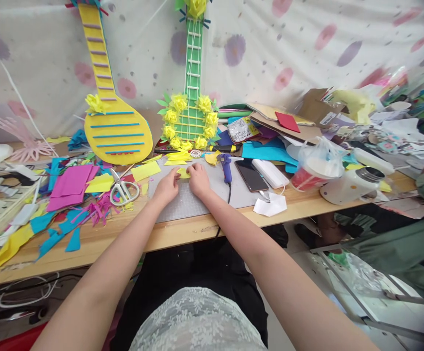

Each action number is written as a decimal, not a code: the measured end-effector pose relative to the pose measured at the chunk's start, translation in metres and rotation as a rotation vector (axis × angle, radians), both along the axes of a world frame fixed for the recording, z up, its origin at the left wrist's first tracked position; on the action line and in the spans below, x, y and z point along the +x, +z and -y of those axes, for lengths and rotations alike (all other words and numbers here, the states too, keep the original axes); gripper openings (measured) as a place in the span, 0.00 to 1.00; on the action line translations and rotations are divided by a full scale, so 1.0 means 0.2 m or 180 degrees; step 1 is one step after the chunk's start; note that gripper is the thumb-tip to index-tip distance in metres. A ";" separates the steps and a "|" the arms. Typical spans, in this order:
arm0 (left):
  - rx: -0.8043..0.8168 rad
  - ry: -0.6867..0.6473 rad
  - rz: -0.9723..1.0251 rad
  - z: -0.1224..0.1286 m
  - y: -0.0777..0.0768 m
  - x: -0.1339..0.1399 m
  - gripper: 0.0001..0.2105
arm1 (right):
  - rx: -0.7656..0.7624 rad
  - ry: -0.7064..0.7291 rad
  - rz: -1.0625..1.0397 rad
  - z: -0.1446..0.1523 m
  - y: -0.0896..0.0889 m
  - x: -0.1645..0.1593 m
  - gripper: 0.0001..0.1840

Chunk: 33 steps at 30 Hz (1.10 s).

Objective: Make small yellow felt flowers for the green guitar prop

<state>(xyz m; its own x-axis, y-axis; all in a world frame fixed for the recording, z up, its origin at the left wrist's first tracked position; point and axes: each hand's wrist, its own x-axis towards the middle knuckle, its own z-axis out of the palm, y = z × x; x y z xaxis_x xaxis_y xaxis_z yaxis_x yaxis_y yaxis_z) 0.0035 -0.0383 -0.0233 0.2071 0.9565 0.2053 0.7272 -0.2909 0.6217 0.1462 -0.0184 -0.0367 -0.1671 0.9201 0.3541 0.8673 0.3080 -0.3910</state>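
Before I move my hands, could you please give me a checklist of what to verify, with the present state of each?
1. Yellow piece at the fingertips of left hand and right hand: ok. Firm grip: cannot tell.
2. Scissors away from hands: ok, left of the cutting mat.
3. Glue gun cold: cannot tell; it lies on the mat.
4. Cord away from right forearm: not ok, it seems to pass beneath.
5. Bottle capped: not ok, no lid on it.

Paper (183,173) sits between the left hand (167,187) and right hand (198,181), seemingly over the mat (180,207); scissors (121,185) lie left, glue gun (227,170) right.
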 end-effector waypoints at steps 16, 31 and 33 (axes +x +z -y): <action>0.0478 0.0568 -0.1322 0.03 0.03 0.10 0.25 | 0.0055 0.0908 0.0069 -0.02 0.03 0.07 0.09; 0.0301 0.0950 -0.0446 0.04 -0.05 -0.07 0.17 | -0.0121 0.0591 -0.0140 0.00 -0.03 0.05 0.08; 0.0297 0.1004 -0.0458 0.04 -0.05 -0.07 0.16 | -0.0034 0.0483 -0.0006 0.01 -0.03 0.04 0.09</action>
<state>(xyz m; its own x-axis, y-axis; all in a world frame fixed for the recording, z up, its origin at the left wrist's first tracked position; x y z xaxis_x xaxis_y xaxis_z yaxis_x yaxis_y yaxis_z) -0.0103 -0.0459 -0.0329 -0.0622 0.9565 0.2849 0.8684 -0.0889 0.4879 0.1543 -0.0200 -0.0420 -0.3038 0.8881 0.3448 0.8103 0.4312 -0.3967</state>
